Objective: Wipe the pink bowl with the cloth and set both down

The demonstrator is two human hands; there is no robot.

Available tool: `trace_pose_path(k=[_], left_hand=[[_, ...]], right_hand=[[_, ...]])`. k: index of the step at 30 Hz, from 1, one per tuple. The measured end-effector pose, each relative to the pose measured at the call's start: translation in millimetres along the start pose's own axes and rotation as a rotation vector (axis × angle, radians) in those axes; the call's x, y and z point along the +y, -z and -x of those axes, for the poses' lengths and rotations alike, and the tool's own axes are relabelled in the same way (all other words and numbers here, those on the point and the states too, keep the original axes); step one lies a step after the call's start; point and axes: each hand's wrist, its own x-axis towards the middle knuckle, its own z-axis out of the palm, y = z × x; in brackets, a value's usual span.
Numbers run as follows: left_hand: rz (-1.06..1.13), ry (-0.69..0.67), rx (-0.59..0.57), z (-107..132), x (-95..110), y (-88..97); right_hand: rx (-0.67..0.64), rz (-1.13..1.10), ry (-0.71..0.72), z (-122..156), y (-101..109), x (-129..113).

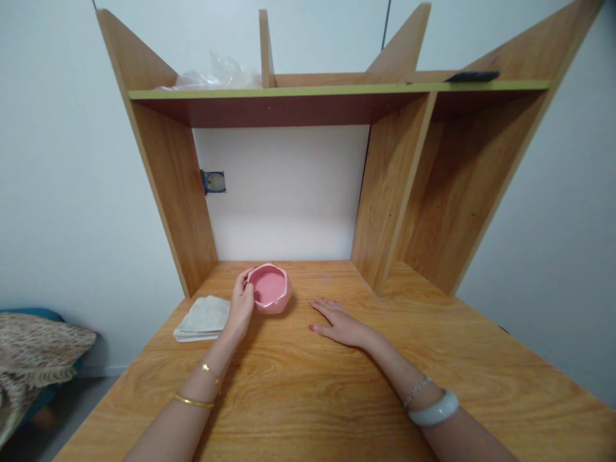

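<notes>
A pink, glossy, many-sided bowl [270, 289] is tilted towards me above the wooden desk [289, 398], and its inside shows nothing in it. My left hand [242, 301] grips its left rim, thumb on the near side and fingers behind. To the right, my right hand [339, 323] lies flat, palm down, on or just over the desk top with its fingers stretched out; it holds nothing. A folded pale grey cloth [203, 319] rests on the desk just left of my left wrist, partly hidden behind it.
Wooden shelving [279, 109] rises at the back of the desk, with upright panels on both sides. Clear plastic wrap [216, 74] and a dark flat object [474, 76] lie on its upper shelf. An uncovered wall box [213, 182] shows wires. A fringed blanket [43, 343] is at far left.
</notes>
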Motion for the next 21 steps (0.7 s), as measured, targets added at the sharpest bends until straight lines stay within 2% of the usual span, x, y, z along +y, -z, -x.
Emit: trace_pose_path(k=[3, 6, 21], left_hand=[[0.063, 0.09, -0.052, 5.7, -5.7, -7.3], [0.097, 0.138, -0.051, 7.9, -8.5, -9.1], [0.099, 0.193, -0.005, 8.4, -19.8, -11.8]], right_hand=[[-0.001, -0.007, -0.005, 0.3, 0.8, -1.3], [-0.004, -0.012, -0.008, 0.0, 0.9, -1.5], [-0.011, 0.009, -0.014, 0.0, 1.7, -2.7]])
